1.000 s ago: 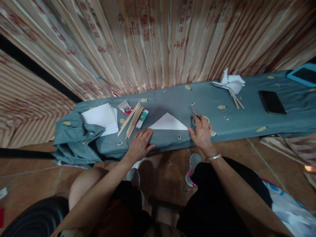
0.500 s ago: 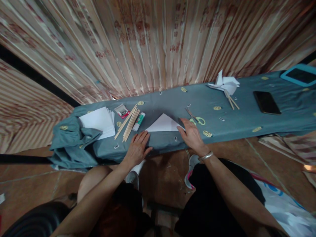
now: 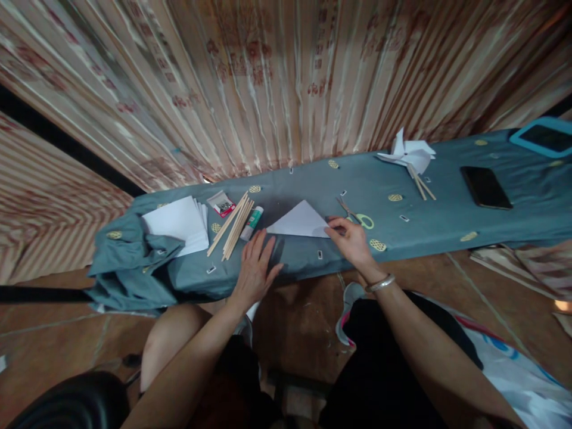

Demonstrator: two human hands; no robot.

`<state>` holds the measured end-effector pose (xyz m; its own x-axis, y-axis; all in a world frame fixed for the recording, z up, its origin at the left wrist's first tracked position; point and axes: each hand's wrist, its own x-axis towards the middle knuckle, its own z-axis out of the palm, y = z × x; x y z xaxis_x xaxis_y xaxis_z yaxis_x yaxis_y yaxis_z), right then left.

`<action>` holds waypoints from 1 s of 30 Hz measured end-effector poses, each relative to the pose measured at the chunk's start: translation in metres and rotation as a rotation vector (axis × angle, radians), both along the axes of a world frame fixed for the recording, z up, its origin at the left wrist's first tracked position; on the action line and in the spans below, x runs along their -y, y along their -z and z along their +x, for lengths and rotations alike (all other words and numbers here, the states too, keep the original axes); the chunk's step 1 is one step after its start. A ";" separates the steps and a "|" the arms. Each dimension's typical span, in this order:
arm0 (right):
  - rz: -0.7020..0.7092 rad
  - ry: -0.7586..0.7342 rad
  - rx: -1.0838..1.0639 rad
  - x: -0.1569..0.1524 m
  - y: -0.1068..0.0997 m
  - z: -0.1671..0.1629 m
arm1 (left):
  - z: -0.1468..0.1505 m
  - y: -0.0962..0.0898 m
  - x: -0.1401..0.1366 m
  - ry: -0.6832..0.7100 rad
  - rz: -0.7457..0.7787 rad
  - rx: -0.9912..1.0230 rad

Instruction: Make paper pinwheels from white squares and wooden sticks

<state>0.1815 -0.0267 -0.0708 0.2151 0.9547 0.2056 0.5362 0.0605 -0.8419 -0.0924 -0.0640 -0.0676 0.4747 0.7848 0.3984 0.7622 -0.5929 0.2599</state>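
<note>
A white sheet of paper folded into a triangle (image 3: 301, 220) lies on the teal cloth in front of me, its peak pointing away. My right hand (image 3: 351, 239) pinches its right corner between thumb and fingers. With fingers stretched out, my left hand (image 3: 255, 268) is just below the left corner; whether it touches the paper I cannot tell. Scissors with light green handles (image 3: 364, 221) lie right beside my right hand, partly behind it. Close to my left fingertips are a glue stick (image 3: 252, 223) and several thin wooden sticks (image 3: 238, 229).
A stack of white paper (image 3: 177, 223) and a small open box of metal pins (image 3: 222, 204) lie at the left. Paper pinwheels on sticks (image 3: 409, 156), a black phone (image 3: 485, 187) and a blue-framed tablet (image 3: 543, 136) rest to the right. A curtain (image 3: 268, 89) hangs behind the bench.
My right hand has closed on the paper's right corner, and the triangle has turned slightly, its peak shifting right. My left hand has lifted slightly and its fingers have spread.
</note>
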 end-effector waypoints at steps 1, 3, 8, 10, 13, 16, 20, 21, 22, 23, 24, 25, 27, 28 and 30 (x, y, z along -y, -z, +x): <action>0.025 0.019 -0.015 0.001 -0.003 0.001 | 0.005 -0.002 -0.001 0.015 0.005 0.021; 0.097 0.059 0.003 0.004 -0.012 0.001 | 0.014 -0.007 -0.005 0.050 -0.003 0.063; 0.228 -0.055 0.353 0.024 -0.026 -0.016 | 0.033 -0.019 -0.022 0.042 0.008 0.188; 0.230 -0.126 0.459 0.034 -0.024 -0.026 | 0.037 -0.023 -0.027 0.039 0.060 0.188; 0.205 -0.226 0.545 0.043 -0.017 -0.037 | 0.040 -0.027 -0.032 0.090 0.115 0.108; 0.170 -0.309 0.544 0.043 -0.015 -0.039 | 0.042 -0.027 -0.033 0.183 0.099 0.028; 0.116 -0.328 0.424 0.034 -0.021 -0.034 | 0.042 -0.029 -0.033 0.157 0.108 0.030; 0.101 -0.325 0.383 0.032 -0.023 -0.034 | 0.042 -0.030 -0.032 0.131 0.115 0.028; 0.084 -0.327 0.341 0.030 -0.024 -0.033 | 0.042 -0.030 -0.032 0.118 0.115 0.018; 0.065 -0.335 0.302 0.030 -0.025 -0.033 | 0.041 -0.031 -0.031 0.118 0.109 0.005; 0.048 -0.347 0.268 0.030 -0.026 -0.033 | 0.041 -0.031 -0.030 0.131 0.098 -0.008; 0.034 -0.359 0.244 0.031 -0.027 -0.034 | 0.040 -0.031 -0.029 0.149 0.085 -0.020; 0.021 -0.379 0.229 0.034 -0.026 -0.034 | 0.040 -0.030 -0.027 0.154 0.069 -0.030; 0.019 -0.388 0.234 0.037 -0.026 -0.033 | 0.040 -0.030 -0.026 0.137 0.071 -0.029; 0.020 -0.417 0.251 0.041 -0.023 -0.032 | 0.039 -0.029 -0.026 0.104 0.087 -0.024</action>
